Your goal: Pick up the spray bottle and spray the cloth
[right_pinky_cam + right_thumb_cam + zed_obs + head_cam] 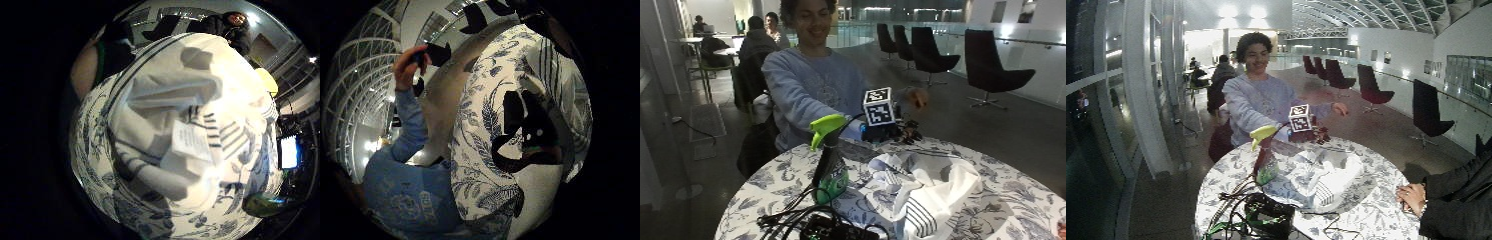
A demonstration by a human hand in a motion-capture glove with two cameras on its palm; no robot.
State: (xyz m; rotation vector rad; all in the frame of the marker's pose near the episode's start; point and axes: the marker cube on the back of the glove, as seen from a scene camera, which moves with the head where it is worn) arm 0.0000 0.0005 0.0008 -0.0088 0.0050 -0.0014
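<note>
Nearest on the round table [1013, 200], at its front edge, sits a black box [830, 230] with black cables [783, 217] tangled around it. The table wears a white tablecloth printed with blue flowers and leaves.

Just behind the box stands the spray bottle [830, 167], upright, with a green body and a bright yellow-green trigger head. Nothing is touching it. Beside it, toward the middle of the table, lies the cloth [933, 192], a crumpled white towel with dark stripes, heaped in loose folds. From the little-finger side of the palm the cloth [175, 135] fills most of the picture, with a white label showing among the stripes, so the palm is facing it from above.

Beyond the bottle and the cloth, the person's gloved right hand [896, 131] is stretched out over the far side of the table, raised clear of the surface, holding nothing. It sits higher than the cloth and apart from the bottle. I can't tell how far its fingers are spread or curled; they are too dark and too tucked under to make out.

Farther back, the person stands at the table's far edge in a light blue sweatshirt, with the bare left hand [913, 98] lifted near shoulder height.
</note>
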